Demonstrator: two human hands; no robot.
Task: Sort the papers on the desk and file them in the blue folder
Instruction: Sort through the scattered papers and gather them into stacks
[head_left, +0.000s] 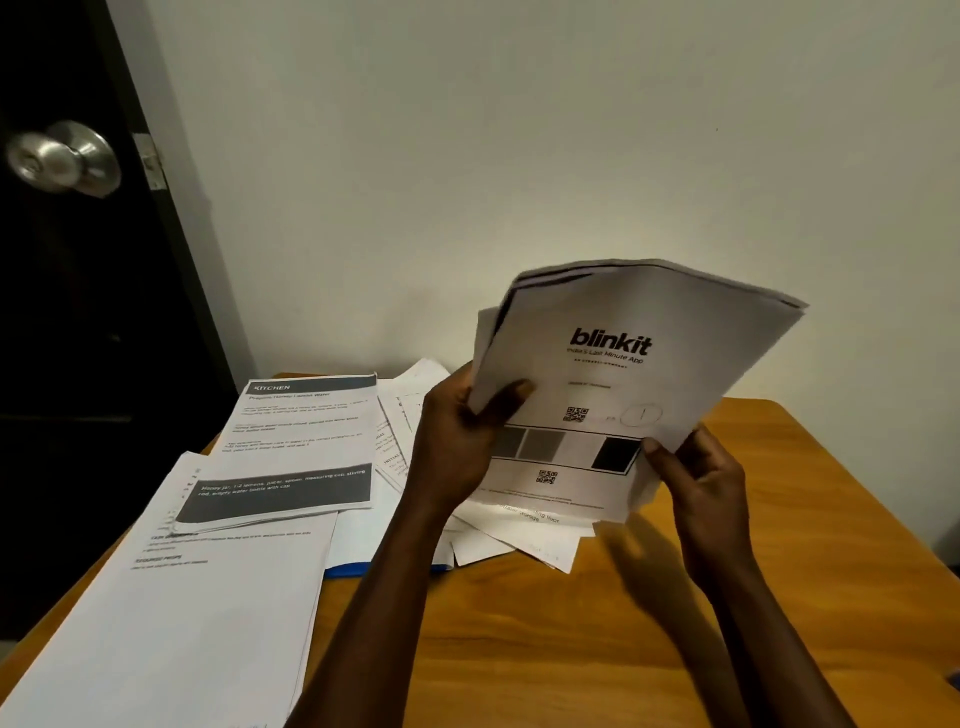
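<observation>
A: Folder?
B: Flat blue folder (347, 570) lay on the brown wooden desk (571, 654), mostly buried under loose white sheets (208, 597).
A: Hands?
B: My left hand (457, 441) and right hand (701, 483) each pinched the white printed paper stack (623, 374), raised above the desk.

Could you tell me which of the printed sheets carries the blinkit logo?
The front sheet of the bundle, gripped above the desk by the left hand and right hand; the others lie flat, like the KITCHEN sheet.
</observation>
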